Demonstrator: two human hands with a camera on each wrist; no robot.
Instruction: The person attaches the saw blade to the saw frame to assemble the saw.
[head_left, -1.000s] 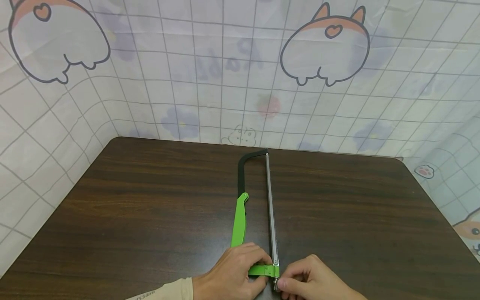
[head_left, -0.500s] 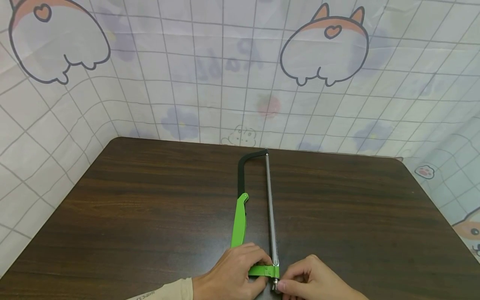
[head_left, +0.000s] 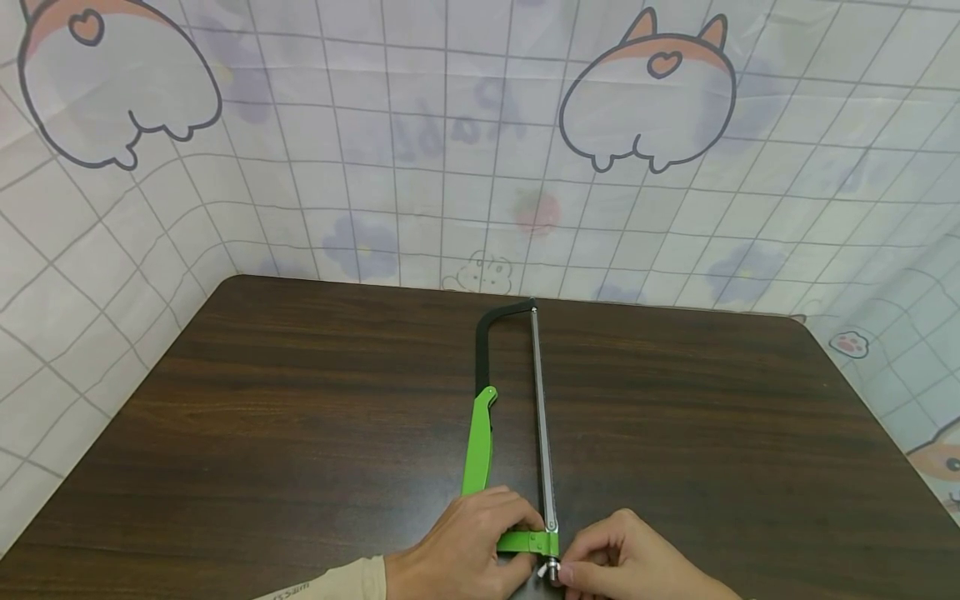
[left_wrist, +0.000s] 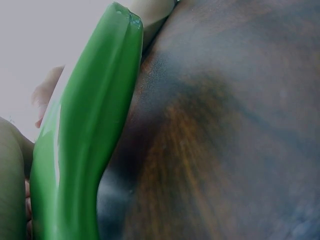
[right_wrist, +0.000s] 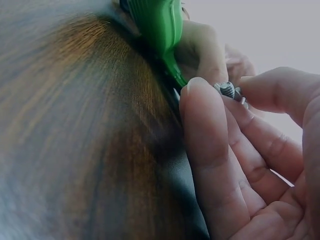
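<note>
A hacksaw (head_left: pixel 476 450) with a green handle, black front frame and grey blade (head_left: pixel 542 408) lies along the table, its tip pointing away from me. My left hand (head_left: pixel 480 537) grips the near end of its frame, fingers and thumb around the green crosspiece (head_left: pixel 525 542). The green handle (left_wrist: pixel 90 110) fills much of the left wrist view. At the blade's near end, my right hand (head_left: pixel 633 558) pinches a small metal wing nut (head_left: pixel 552 572) between thumb and index finger. In the right wrist view, ridged metal (right_wrist: pixel 228 90) shows between these fingertips.
The dark wood-grain table (head_left: pixel 300 400) extends on both sides of the saw. Behind it hangs a white gridded cloth (head_left: pixel 420 183) with cartoon prints, which also runs along the left and right sides.
The wing nut has turned between my right fingertips, its wings now at a different angle. My left hand and the hacksaw have stayed in place.
</note>
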